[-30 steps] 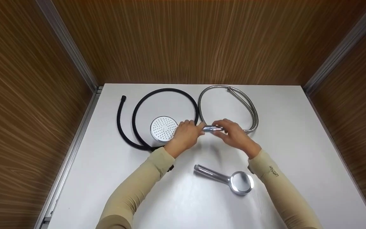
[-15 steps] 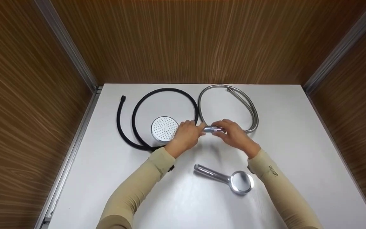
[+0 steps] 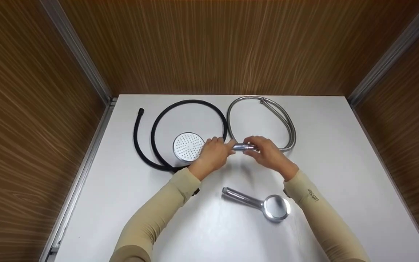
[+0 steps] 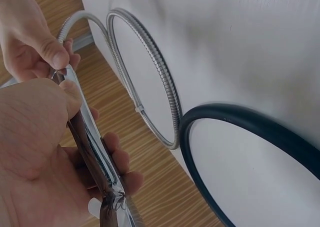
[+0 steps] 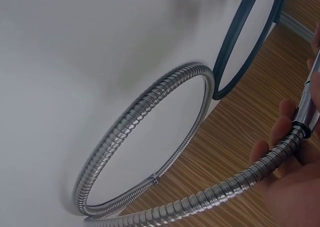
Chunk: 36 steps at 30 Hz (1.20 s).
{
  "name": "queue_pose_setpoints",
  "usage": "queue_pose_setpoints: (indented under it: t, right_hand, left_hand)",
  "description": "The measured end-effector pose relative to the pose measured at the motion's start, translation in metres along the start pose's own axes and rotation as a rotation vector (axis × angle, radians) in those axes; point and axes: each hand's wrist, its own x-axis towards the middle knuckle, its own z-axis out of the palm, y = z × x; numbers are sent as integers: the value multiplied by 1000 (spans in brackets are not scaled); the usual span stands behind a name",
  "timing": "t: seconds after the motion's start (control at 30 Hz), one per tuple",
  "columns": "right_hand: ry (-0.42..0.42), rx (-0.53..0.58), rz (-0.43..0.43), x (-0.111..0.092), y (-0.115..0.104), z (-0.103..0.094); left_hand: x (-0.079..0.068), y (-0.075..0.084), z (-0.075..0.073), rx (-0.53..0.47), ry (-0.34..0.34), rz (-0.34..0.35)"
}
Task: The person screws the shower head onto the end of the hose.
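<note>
A white-faced shower head (image 3: pixel 188 146) is being held near centre.
The left hand (image 3: pixel 214 154) is curling round its handle (image 3: pixel 239 147); at the handle's three o'clock end, the right hand (image 3: pixel 268 153) is pinching a ribbed metal hose (image 5: pixel 235 185).

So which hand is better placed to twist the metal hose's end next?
Probably the right hand: it holds the metal hose by its end, while the left hand grips the white-faced shower head by its handle and could steady it.
</note>
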Motion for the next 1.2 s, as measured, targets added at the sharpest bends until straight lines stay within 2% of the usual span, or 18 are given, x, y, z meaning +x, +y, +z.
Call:
queue_pose_setpoints:
  t: [0.17,0.4,0.7,0.97,1.1,1.2]
  right_hand:
    - [8,-8,-17,0,-1,0]
    - [-20,21,58,2,-4,-1]
    - [-5,-15,9,1,-2,-2]
    - [-51,58,100,0,-6,-3]
    - [-54,48,92,0,-6,-4]
    - [-54,31,78,0,-6,-4]
  left_hand:
    - [1,0,-1,11,-4,-1]
    - [0,0,-1,13,-9,-7]
    - [1,0,-1,2,-20,-3]
    - [1,0,-3,-23,-57,-15]
    - [2,-1,-3,-38,-83,-23]
    - [2,-1,-3,-25,-79,-22]
